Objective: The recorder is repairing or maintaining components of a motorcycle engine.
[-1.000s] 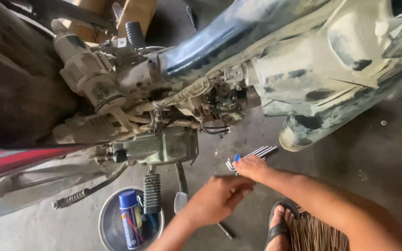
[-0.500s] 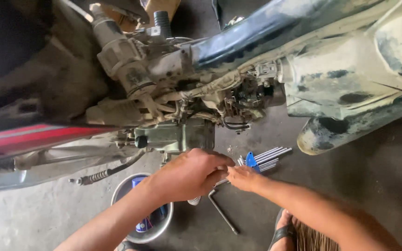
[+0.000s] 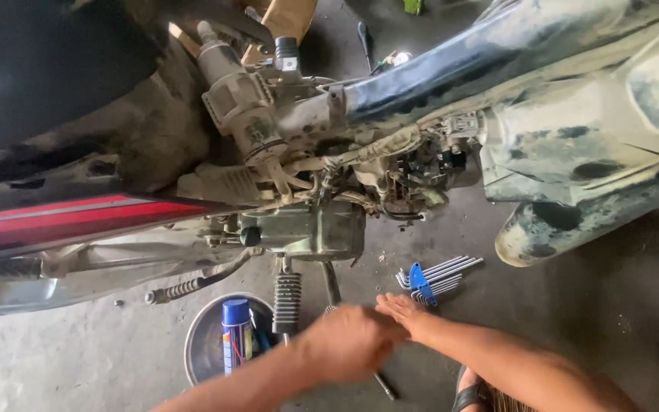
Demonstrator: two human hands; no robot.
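Down at the bottom edge, our forearms enter cut off by the frame, and a sandalled foot [image 3: 473,395] shows only in part beside the right one. Our left hand [image 3: 351,343] is blurred, fingers curled over, and we cannot tell whether it grips anything. Our right hand [image 3: 406,311] lies flat and open on the concrete floor [image 3: 612,320], fingertips meeting the left hand. A thin metal rod [image 3: 384,385] pokes out from under the left hand, its upper end hidden.

Just beyond the right hand lies the hex key set [image 3: 432,278] in its blue holder, untouched, with bare floor to its right. Left of our hands sits a round metal bowl [image 3: 201,343] holding a blue spray can [image 3: 236,334], partly covered by the ribbed footpeg [image 3: 287,302].

Farther up, the dusty engine case [image 3: 310,229] and tangled wiring [image 3: 406,179] crowd under the motorcycle frame [image 3: 497,46]; details there are hard to read.

Compared with half a second ago, our left hand has dropped lower, away from the engine, and the right has slid off the keys.
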